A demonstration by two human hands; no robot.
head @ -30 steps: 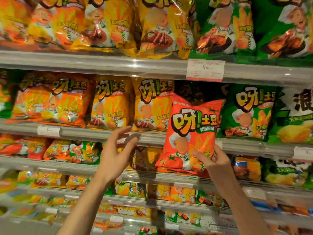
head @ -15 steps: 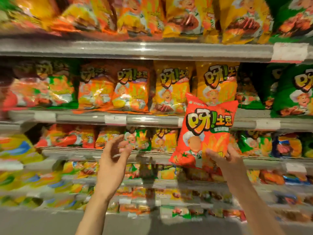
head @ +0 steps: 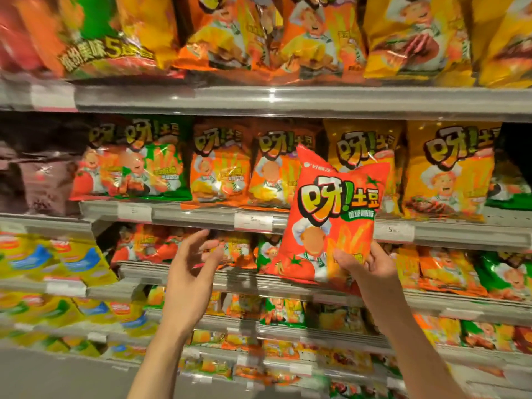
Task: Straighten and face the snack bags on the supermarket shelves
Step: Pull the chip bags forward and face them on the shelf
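My right hand (head: 364, 264) grips the bottom right corner of a red tomato-flavour snack bag (head: 331, 214), held upright in front of the shelves with its printed face toward me. My left hand (head: 191, 264) hovers to the left of it, fingers spread and relaxed, holding nothing, just below the edge of the middle shelf (head: 201, 214). Behind the held bag stand orange bags (head: 221, 165) and yellow bags (head: 446, 168) of the same brand. Red and green bags (head: 129, 162) stand further left on that shelf.
The top shelf (head: 288, 100) carries larger orange and yellow bags. Lower shelves hold several small bags, with yellow-and-blue bags (head: 57, 260) at the left. White price tags (head: 253, 221) sit on the shelf rails. Grey floor (head: 57, 375) shows at the bottom left.
The view has swung left along the shelves. My right hand has carried the red bag leftward with it, past the green bags to the orange and yellow ones. My left hand stays empty.
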